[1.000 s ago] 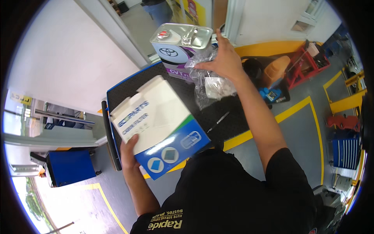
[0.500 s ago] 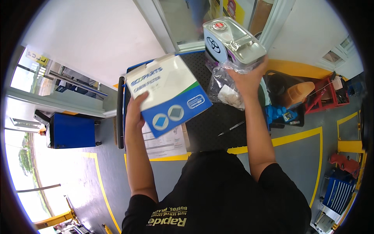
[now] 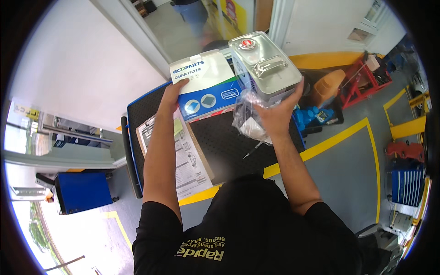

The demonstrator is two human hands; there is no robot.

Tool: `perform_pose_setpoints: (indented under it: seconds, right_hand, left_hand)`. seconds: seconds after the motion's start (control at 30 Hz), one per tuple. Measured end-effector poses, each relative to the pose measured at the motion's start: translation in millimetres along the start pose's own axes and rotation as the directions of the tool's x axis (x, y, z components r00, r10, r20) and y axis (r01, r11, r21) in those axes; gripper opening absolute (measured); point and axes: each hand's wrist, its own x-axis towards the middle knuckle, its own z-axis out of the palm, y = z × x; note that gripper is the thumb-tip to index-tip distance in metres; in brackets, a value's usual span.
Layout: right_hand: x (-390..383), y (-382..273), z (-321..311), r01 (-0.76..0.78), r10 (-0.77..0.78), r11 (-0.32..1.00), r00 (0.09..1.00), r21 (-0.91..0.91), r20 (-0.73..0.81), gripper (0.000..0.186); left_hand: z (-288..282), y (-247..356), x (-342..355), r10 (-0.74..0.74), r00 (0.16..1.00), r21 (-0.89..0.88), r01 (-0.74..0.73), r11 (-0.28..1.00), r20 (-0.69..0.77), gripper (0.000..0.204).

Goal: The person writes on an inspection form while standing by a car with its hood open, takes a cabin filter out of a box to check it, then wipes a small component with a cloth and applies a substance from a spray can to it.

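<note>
My left hand point(image 3: 171, 95) grips the left edge of a white, blue and green filter box point(image 3: 208, 87), thumb on its front face. The box is tilted over the black ribbed top of a cart point(image 3: 224, 151), its right side close against a silver metal can point(image 3: 270, 68) with a red cap. My right hand point(image 3: 278, 117) is closed round the near right side of the can. Between my right hand and the box bulges a clear plastic bag point(image 3: 245, 112) with something white in it; whether I hold the bag too is unclear. The can's base is hidden.
A clipboard with printed sheets point(image 3: 190, 160) lies on the cart's left, a pen point(image 3: 253, 150) near its front. To the right are a bin with blue bottles point(image 3: 316, 117), an orange jug point(image 3: 329, 87) and a red trolley point(image 3: 366, 82). A blue cabinet point(image 3: 85, 192) stands left.
The filter box has moved rightward, up beside the metal can, uncovering more of the clipboard. My right hand stays on the can. The whole view has turned somewhat.
</note>
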Motion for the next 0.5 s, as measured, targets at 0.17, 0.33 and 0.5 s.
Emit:
perform_pose_setpoints:
  seconds: [0.17,0.33,0.5]
  right_hand:
    - [-21.3,27.4,-39.8,0.203,-0.199,0.979,0.96,-0.002,0.195,0.104]
    - [-70.6,55.0,-115.1,0.028,-0.027,0.995,0.999,-0.094,0.019,0.05]
    - [-91.4,4.1,-137.5,-0.202,0.258,0.935,0.951,0.293,-0.168,0.02]
  left_hand:
    - [-21.5,-12.1,19.6,0.386,0.906,0.73,-0.144,0.668,-0.174,0.071]
    - [38.3,12.7,-51.3,0.749,0.646,0.942,-0.135,0.307,-0.151,0.085]
    - [118.2,5.4,-214.0,0.581,0.654,0.547,-0.745,0.383,0.485,0.086]
